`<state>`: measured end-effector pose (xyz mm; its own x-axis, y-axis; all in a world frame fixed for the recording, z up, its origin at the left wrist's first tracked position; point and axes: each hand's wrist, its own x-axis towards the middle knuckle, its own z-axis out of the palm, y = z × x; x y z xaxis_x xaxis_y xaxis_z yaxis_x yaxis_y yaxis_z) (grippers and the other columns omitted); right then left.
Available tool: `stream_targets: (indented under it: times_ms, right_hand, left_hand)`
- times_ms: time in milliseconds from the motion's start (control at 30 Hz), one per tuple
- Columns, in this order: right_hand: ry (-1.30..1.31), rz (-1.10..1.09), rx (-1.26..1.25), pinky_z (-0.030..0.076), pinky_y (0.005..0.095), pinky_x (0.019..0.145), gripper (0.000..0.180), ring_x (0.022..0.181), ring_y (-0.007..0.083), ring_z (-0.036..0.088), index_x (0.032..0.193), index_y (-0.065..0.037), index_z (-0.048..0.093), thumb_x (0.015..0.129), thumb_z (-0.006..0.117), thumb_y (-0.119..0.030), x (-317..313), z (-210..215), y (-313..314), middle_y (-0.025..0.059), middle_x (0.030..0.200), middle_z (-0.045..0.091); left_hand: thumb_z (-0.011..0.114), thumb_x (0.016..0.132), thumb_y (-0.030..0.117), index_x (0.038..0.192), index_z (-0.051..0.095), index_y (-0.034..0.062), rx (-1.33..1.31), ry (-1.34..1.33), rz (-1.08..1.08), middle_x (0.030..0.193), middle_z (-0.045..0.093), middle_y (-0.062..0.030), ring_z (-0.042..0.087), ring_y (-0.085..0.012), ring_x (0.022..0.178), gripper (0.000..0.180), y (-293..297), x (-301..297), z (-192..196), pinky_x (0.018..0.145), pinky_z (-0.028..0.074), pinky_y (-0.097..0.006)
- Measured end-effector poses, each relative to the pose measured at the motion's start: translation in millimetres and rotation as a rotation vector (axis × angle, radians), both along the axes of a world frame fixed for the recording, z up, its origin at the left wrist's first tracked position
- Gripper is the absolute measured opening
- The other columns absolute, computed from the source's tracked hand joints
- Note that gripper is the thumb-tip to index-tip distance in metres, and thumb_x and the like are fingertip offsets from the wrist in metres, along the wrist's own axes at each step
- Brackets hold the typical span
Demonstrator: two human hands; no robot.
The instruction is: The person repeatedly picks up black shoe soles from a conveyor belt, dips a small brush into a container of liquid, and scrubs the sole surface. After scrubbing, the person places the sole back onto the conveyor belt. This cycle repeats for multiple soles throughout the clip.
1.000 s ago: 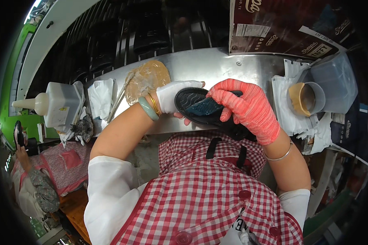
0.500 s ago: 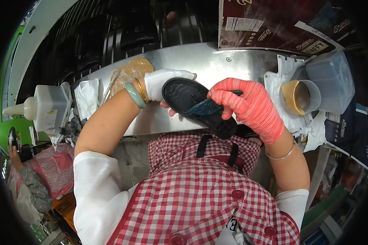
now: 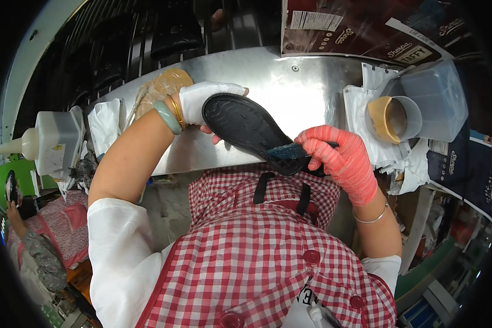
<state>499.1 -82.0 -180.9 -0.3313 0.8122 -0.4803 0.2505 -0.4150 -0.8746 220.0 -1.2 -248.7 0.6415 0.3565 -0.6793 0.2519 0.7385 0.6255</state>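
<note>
Steel bench (image 3: 311, 93) cluttered; left hand (image 3: 205, 101), right hand (image 3: 341, 161) clamp black sole (image 3: 246, 128).

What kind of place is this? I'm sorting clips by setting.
Probably a shoe-making workshop: a gloved left hand holds a black shoe sole over a steel workbench, beside a glue-stained cup and a squeeze bottle.
</note>
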Motion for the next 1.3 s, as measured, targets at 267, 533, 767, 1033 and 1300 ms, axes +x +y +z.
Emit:
stream_targets:
  times_ms: [267,533,767,1033,1300]
  right_hand:
    - [-0.087,0.028,0.063,0.047,0.0197,0.059,0.018,0.062,0.0061,0.055,0.097,0.002,0.066,0.084,0.062,-0.011,24,13,-15,0.0035,0.078,0.065]
    - [0.308,0.109,0.667,0.05,0.0301,0.081,0.028,0.093,0.0225,0.063,0.098,0.0,0.065,0.073,0.073,-0.009,-11,19,-28,0.0114,0.099,0.066]
    - [-0.084,0.463,1.174,0.052,0.0322,0.071,0.032,0.082,0.0266,0.063,0.098,-0.006,0.065,0.069,0.074,-0.015,-26,20,-39,0.011,0.103,0.065]
    - [-0.195,0.359,1.49,0.05,0.0299,0.056,0.031,0.067,0.0229,0.061,0.095,-0.004,0.065,0.07,0.075,-0.02,-14,73,-60,0.0109,0.098,0.066]
    - [-0.03,-0.202,1.604,0.054,0.0299,0.062,0.025,0.072,0.0237,0.064,0.104,-0.003,0.061,0.08,0.068,-0.005,-19,42,-63,0.0193,0.1,0.064]
  left_hand:
    - [0.035,0.091,0.049,0.092,0.058,-0.0121,-0.042,-0.123,-0.108,0.061,0.06,-0.0268,0.056,-0.0259,0.037,0.065,-2,-5,-7,0.026,0.035,-0.024]
    - [0.039,0.089,0.053,0.094,0.058,-0.0096,-0.23,-0.273,-0.042,0.066,0.062,-0.0257,0.059,-0.0302,0.042,0.066,-26,2,-9,0.027,0.041,-0.029]
    - [0.038,0.089,0.053,0.086,0.06,-0.0116,-0.139,-0.342,-0.023,0.059,0.059,-0.0251,0.055,-0.029,0.037,0.068,-47,5,7,0.026,0.036,-0.028]
    - [0.04,0.089,0.051,0.108,0.055,-0.0064,-0.099,-0.29,0.376,0.079,0.065,-0.0236,0.063,-0.0305,0.052,0.062,-91,-18,28,0.038,0.047,-0.029]
    - [0.052,0.089,0.041,0.134,0.036,0.0015,0.409,-0.698,0.701,0.122,0.053,-0.0152,0.063,-0.0263,0.091,0.062,-146,-34,95,0.076,0.055,-0.041]
